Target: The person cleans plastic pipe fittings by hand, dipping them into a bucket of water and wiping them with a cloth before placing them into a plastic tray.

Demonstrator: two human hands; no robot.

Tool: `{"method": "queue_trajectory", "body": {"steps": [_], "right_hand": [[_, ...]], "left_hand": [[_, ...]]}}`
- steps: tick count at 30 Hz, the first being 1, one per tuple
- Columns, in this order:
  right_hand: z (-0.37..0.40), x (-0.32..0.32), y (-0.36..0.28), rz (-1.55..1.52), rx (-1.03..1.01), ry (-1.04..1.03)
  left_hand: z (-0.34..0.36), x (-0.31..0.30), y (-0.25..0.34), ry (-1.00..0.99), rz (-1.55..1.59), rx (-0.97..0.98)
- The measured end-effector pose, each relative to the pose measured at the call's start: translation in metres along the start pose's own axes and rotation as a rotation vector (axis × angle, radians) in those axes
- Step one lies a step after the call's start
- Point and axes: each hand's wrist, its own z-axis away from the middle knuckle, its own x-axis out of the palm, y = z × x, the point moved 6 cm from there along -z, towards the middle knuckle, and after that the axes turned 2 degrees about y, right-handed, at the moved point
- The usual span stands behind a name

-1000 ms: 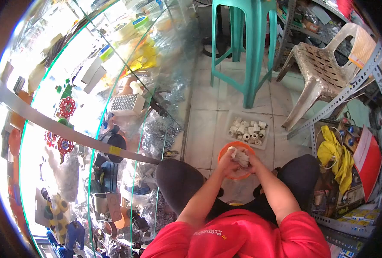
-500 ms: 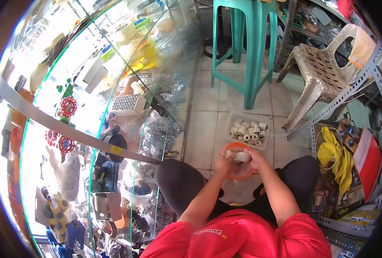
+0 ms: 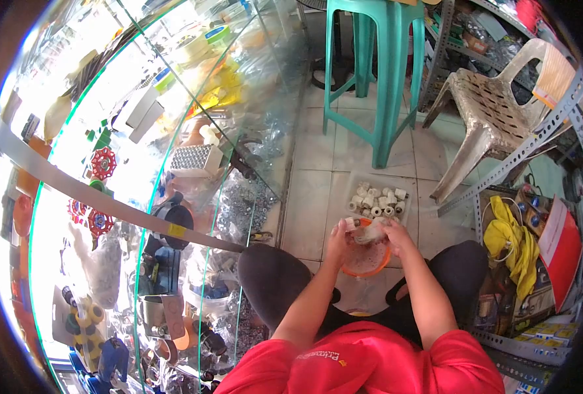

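Observation:
Between my knees, an orange bowl (image 3: 371, 270) of cloudy, sudsy water stands on the floor. My left hand (image 3: 336, 242) is over the bowl's left rim, its fingers closed on a small white pipe fitting (image 3: 352, 224). Over the right rim, my right hand (image 3: 397, 237) grips a wet whitish cloth (image 3: 371, 232), which hangs close beside the fitting. Just beyond the bowl lies a clear plastic tray (image 3: 403, 222) with several white pipe fittings (image 3: 375, 197) in it.
Glass display shelves (image 3: 202, 282) full of hardware run along my left. Ahead stands a green plastic stool (image 3: 386, 85). A worn plastic chair (image 3: 492, 108) is at the right, near a metal rack (image 3: 528, 157) with a yellow cloth (image 3: 509, 243).
My hands have moved apart slightly and up toward the bowl's far rim. The white fitting now shows at my left fingertips, and the cloth has shifted right with my right hand.

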Motion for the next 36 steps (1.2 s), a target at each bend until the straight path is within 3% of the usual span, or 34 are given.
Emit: {"method": "queue_trajectory", "body": {"steps": [3,6,10,11,14,15,17,19,21,24,25,27,28,29,30,32,33,36], "right_hand": [[-0.007,-0.002,0.004,0.05,-0.049,0.037],[0.002,0.008,-0.008,0.076,-0.183,-0.028],[0.031,0.035,-0.014,0.163,-0.305,-0.054],[0.044,0.044,-0.019,0.469,-0.452,-0.016],[0.073,0.063,-0.016,0.919,-1.244,0.286],[0.055,0.056,0.001,0.776,-1.16,0.3],[0.034,0.047,0.009,0.592,-0.935,0.193],[0.023,0.042,0.009,0.533,-0.679,0.175],[0.013,0.031,0.008,0.588,-0.401,0.25],[0.025,0.048,0.006,0.704,-0.539,0.149],[0.064,0.066,-0.008,0.635,-0.866,0.172],[0.068,0.074,0.008,0.687,-1.001,0.182],[0.065,0.075,0.015,0.712,-1.069,0.186],[0.058,0.073,0.023,0.72,-1.066,0.15],[0.051,0.068,0.023,0.572,-0.893,0.096],[0.043,0.062,0.017,0.281,-0.547,-0.008],[0.025,0.049,0.026,0.334,-0.493,0.046],[-0.02,0.022,0.048,0.489,-0.429,0.161]], "left_hand": [[0.002,0.009,-0.004,-0.074,0.353,-0.064],[-0.01,0.001,-0.024,-0.147,0.392,-0.204],[-0.008,0.009,-0.029,-0.214,0.272,-0.173],[0.004,0.018,-0.024,-0.249,0.272,-0.184],[0.01,0.024,-0.022,-0.229,0.219,-0.146],[0.009,0.024,-0.025,-0.203,0.193,-0.122],[-0.006,0.002,-0.039,-0.167,-0.599,0.384],[0.005,0.009,-0.032,-0.127,-0.811,0.47],[0.009,0.016,-0.042,-0.114,-0.438,0.146],[0.017,0.01,-0.022,0.091,-0.839,0.406],[0.007,-0.001,-0.03,0.062,-0.656,0.319],[-0.012,-0.018,-0.045,0.004,-0.288,0.141],[-0.011,-0.018,-0.045,0.039,-0.291,0.099],[-0.008,-0.019,-0.046,0.076,-0.295,0.057],[-0.004,-0.018,-0.046,0.112,-0.299,0.014],[0.007,-0.004,-0.026,0.066,-0.64,0.244],[0.015,0.005,-0.017,0.045,-0.808,0.36],[0.029,0.023,-0.019,-0.108,-0.914,0.316]]}}
